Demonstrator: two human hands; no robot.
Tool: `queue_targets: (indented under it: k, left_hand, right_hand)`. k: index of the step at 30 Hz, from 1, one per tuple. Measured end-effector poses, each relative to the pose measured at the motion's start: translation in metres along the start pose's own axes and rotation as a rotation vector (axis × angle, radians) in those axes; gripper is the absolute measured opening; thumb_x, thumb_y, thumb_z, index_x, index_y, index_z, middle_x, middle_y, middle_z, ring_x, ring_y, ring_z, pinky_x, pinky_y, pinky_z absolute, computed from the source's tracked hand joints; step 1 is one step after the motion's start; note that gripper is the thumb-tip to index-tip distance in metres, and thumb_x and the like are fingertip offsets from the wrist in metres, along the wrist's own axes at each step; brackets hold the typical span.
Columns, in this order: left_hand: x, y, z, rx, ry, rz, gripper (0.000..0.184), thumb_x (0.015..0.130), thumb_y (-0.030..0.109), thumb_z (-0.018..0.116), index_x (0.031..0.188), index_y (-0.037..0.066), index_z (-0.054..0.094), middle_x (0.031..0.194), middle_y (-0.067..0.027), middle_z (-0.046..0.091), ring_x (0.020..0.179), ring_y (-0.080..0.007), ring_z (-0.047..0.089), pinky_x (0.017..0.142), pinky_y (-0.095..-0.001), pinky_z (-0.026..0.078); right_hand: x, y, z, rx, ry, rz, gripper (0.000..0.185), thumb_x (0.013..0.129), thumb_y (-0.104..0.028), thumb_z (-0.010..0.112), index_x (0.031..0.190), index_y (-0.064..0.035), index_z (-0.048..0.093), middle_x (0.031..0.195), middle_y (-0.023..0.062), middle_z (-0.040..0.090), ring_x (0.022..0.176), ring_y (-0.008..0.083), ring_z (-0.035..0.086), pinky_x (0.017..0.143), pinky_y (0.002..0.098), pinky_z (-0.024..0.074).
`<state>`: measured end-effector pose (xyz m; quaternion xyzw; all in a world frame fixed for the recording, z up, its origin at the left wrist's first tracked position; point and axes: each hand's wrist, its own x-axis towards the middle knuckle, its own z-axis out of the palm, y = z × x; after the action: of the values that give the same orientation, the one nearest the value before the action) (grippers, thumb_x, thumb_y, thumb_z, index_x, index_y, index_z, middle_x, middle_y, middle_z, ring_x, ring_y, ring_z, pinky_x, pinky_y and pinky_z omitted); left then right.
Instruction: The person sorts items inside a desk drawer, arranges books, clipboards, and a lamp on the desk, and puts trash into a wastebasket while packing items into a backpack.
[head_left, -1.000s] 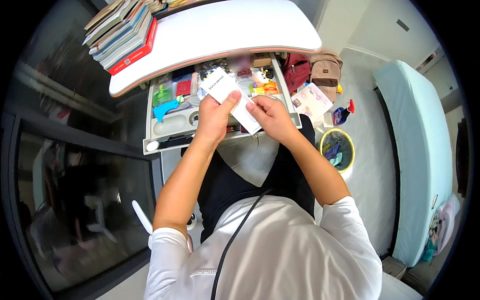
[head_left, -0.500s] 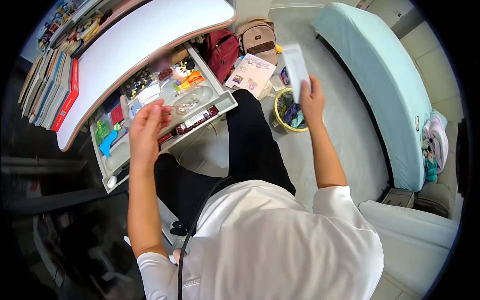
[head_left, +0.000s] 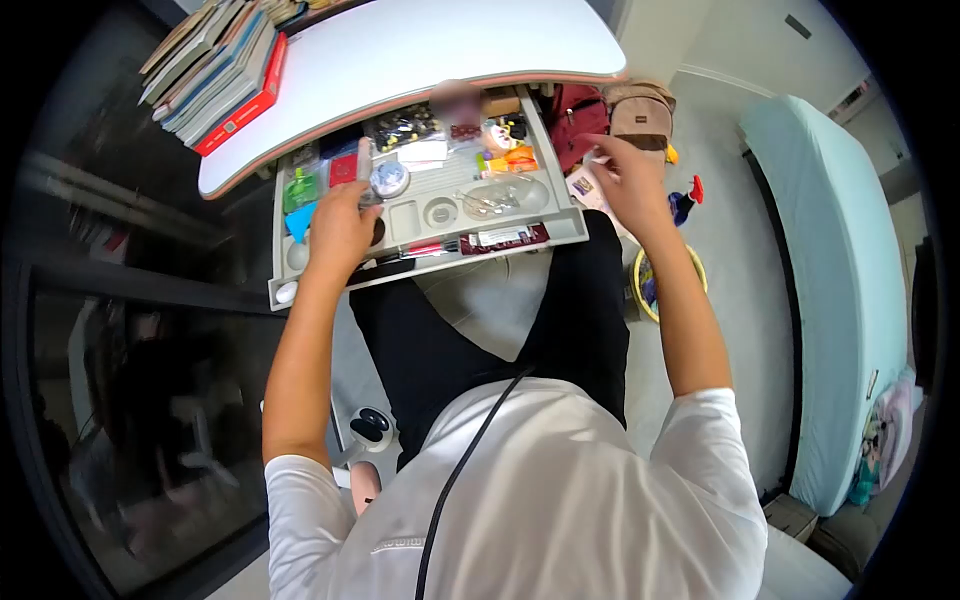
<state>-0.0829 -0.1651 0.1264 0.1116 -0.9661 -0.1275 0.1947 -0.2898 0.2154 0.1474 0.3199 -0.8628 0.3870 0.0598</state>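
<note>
My left hand (head_left: pixel 342 225) is over the left part of the pulled-out drawer (head_left: pixel 570 225), fingers bent and thumb apart, with nothing clearly held. Close to its fingertips lie a red packet (head_left: pixel 343 170) and a round, pale-blue-patterned container (head_left: pixel 390 179). A blue piece (head_left: pixel 299 223) and a green bottle-like item (head_left: pixel 300 190) sit left of the hand. My right hand (head_left: pixel 632 190) hangs in the air off the drawer's right side, its fingers loosely curved and apart, with nothing visible in it. Behind it is a pink sheet or folder with stickers (head_left: pixel 583 186), partly covered.
Elsewhere in the drawer are clear plastic packaging (head_left: pixel 500 197), an orange item (head_left: pixel 518 160) and a dark red packet (head_left: pixel 505 238). Books (head_left: pixel 225 90) stack on the white desk (head_left: pixel 430 50). A yellow-rimmed bin (head_left: pixel 704 275), backpacks (head_left: pixel 640 118) and a spray bottle (head_left: pixel 686 203) stand right.
The white flat item is gone from my right hand. My left hand has moved from above the drawer's front to its left compartments. The view has turned left.
</note>
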Motion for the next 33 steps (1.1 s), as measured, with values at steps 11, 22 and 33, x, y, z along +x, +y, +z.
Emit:
queue_targets:
  k: [11,22,33]
  left_hand:
    - [0.003,0.015,-0.006,-0.147,-0.047,-0.033,0.036,0.09,0.017,0.076,0.122,0.0,0.071,0.116,-0.0205,0.073,0.104,-0.0377,0.07,0.091,-0.046,0.055]
    - [0.082,0.045,0.066,-0.819,-0.086,-0.299,0.045,0.093,0.024,0.073,0.13,0.0,0.068,0.116,-0.0187,0.075,0.098,-0.0265,0.075,0.087,-0.0377,0.057]
    - [0.062,0.052,0.048,-0.4,-0.085,-0.255,0.036,0.094,0.022,0.071,0.126,0.005,0.071,0.122,-0.0191,0.073,0.11,-0.0366,0.07,0.097,-0.0437,0.055]
  right_hand:
    - [0.12,-0.042,0.106,-0.197,-0.464,-0.333,0.039,0.088,-0.018,0.074,0.125,-0.0073,0.071,0.112,0.0157,0.074,0.104,0.0331,0.071,0.091,0.0413,0.0565]
    - [0.132,-0.048,0.083,-0.002,-0.524,-0.226,0.034,0.083,-0.013,0.077,0.116,-0.0059,0.076,0.118,0.0122,0.076,0.102,0.0317,0.073,0.09,0.0397,0.0579]
    - [0.123,-0.011,0.082,-0.598,-0.65,-0.495,0.027,0.082,-0.026,0.08,0.103,-0.0103,0.077,0.102,0.013,0.075,0.101,0.0331,0.07,0.089,0.0483,0.0525]
